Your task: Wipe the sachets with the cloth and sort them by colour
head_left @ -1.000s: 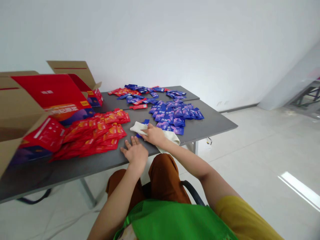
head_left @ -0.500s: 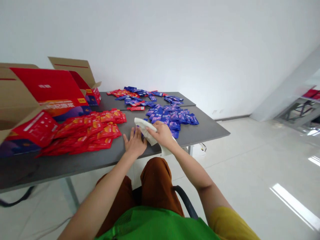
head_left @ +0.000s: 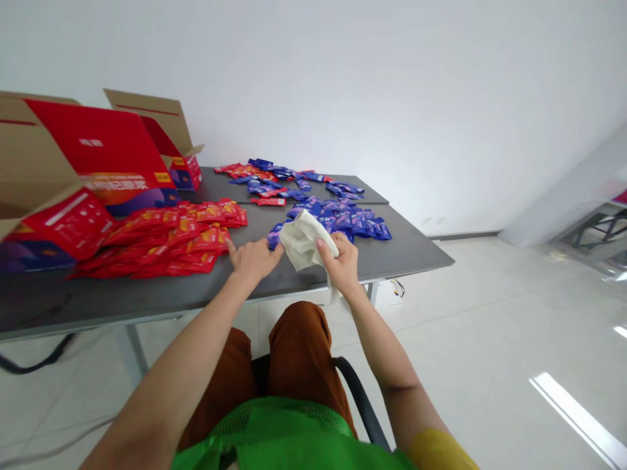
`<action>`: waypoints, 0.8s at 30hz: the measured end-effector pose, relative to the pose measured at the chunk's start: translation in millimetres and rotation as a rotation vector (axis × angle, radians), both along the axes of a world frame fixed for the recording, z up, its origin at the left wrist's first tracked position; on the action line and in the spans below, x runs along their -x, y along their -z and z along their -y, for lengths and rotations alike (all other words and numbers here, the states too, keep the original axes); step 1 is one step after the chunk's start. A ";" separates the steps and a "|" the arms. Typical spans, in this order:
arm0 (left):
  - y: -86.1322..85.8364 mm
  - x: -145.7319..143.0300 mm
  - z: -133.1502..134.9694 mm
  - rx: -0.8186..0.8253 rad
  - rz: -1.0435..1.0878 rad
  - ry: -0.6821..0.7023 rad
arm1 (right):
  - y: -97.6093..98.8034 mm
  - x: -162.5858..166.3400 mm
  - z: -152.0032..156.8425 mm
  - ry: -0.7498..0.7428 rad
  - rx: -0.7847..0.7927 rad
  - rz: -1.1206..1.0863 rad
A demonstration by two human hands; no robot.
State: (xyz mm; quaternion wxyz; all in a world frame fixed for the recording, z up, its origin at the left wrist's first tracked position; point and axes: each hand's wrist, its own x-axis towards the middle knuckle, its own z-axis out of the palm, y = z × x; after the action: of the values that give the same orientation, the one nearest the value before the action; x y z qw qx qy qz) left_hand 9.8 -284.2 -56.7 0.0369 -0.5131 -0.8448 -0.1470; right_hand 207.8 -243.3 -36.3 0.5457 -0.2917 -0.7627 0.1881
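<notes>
The cloth (head_left: 304,243) was in the right hand (head_left: 344,262), bunched between thumb and fingers, its pale folds hiding part of the blue pile (head_left: 360,223) behind; one end hung down by the table's near edge. The left hand (head_left: 252,259) was spread, with nothing seen in its grip: its thumb pointed toward the red pile (head_left: 183,238), and its fingers reached to the near side of a single blue packet (head_left: 275,236) just beside the cloth. Whether the fingertips pressed on that packet could not be told.

The red packets lay heaped and overlapping on the table (head_left: 406,247), left of the hands. Farther back lay a mixed pile (head_left: 274,176) of red and blue packets. At the left stood a big box (head_left: 122,147) with its flaps open, and behind it another open box (head_left: 187,175), near the wall (head_left: 392,91). A black chair arm (head_left: 360,398) showed beside the person's brown trousers (head_left: 304,346).
</notes>
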 end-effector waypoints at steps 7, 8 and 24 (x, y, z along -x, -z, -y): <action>13.0 -17.3 -47.5 -0.190 0.018 0.058 | -9.3 -2.7 -7.1 0.110 0.016 -0.214; 14.9 -17.2 -54.6 -0.152 0.042 0.062 | -8.2 -2.8 -7.2 0.108 0.015 -0.222; 32.4 1.3 33.7 -0.212 0.061 0.027 | 2.3 18.3 -22.7 0.030 0.007 0.112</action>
State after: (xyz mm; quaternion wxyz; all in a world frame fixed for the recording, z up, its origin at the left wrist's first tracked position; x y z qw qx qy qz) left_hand 8.5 -317.9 -89.1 0.0633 -0.5129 -0.8183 -0.2517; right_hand 189.5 -220.6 -38.6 0.5039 -0.3151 -0.7869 0.1659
